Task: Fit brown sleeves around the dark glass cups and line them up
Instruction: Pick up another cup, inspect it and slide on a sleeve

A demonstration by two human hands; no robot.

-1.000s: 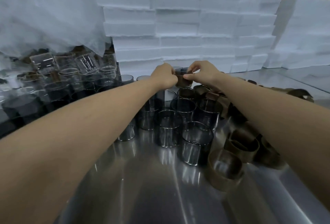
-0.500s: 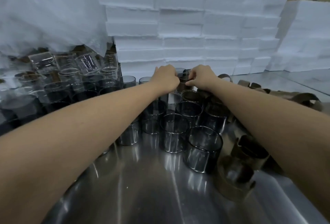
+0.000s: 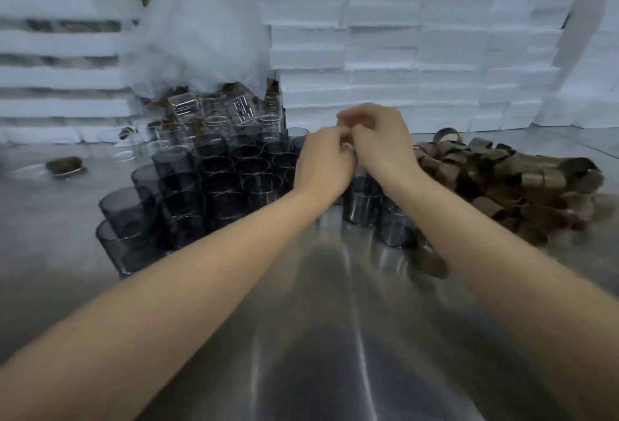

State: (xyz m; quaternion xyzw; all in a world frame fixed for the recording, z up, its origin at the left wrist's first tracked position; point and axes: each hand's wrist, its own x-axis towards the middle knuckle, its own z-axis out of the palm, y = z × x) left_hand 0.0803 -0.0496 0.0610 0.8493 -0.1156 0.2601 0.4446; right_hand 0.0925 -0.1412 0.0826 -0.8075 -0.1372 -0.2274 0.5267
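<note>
- Head view, looking down over a shiny metal table at a packed block of dark glass cups, taken here as the landmark.
- In that block: standing upright in tight rows, rims touching, mouths up, long axis vertical.
- Just right of the block, at its far corner: left hand and right hand pressed together, backs toward the camera, both forearms reaching in from the near edge.
- Fingers of both hands curled, tips meeting between the hands; too blurred to tell whether clamped on a cup, on a sleeve, or on nothing.
- Directly below the hands, right of the block: a few more dark cups, also upright with openings up, partly hidden by the wrists.
- Well right of the block: a loose heap of brown sleeves, short bands lying at all angles, some on edge, some flattened, no common direction.
- Apart from the heap, beside the nearest of the cups under the right forearm: a single brown sleeve.
- Behind the block: clear glass cups, some upright, some tipped, under a white crumpled bag.
- Far left of the block: a small brown object, blurred, lying alone on the table.
- Behind the block and to its right, past the bag: stacked white foam slabs.
</note>
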